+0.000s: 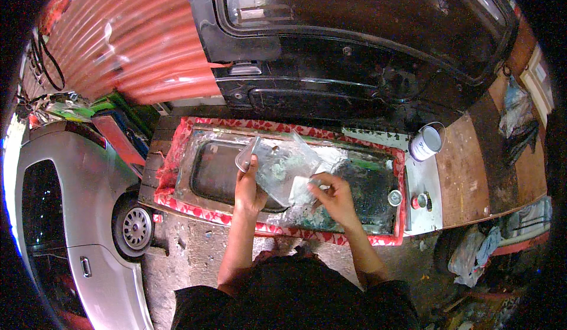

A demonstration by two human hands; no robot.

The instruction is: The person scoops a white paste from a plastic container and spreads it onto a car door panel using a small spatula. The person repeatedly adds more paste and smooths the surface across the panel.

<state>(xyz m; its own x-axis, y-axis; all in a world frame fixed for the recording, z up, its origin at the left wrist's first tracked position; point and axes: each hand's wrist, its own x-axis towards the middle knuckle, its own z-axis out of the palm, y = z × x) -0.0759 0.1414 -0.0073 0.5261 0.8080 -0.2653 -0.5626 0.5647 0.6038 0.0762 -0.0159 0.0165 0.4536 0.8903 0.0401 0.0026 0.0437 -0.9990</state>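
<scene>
My left hand [250,189] is closed, thumb up, on the edge of a clear plastic container [283,164] that looks hinged open. Whitish-green smears show on or through its clear walls. My right hand [332,195] pinches a soft-looking white piece [302,189], perhaps cloth or tissue, against the container's right side. Both hands are above a dark vehicle panel [369,176] with a window frame, streaked with white and green. White powder or paste lies in patches around its middle.
The panel lies on red-and-white patterned fabric [277,232] over a bench. At its right stand a small round tin [394,197], a red can [419,201] and a white bucket [426,143]. A black vehicle door [331,64] stands behind; a silver car [88,212] is at left.
</scene>
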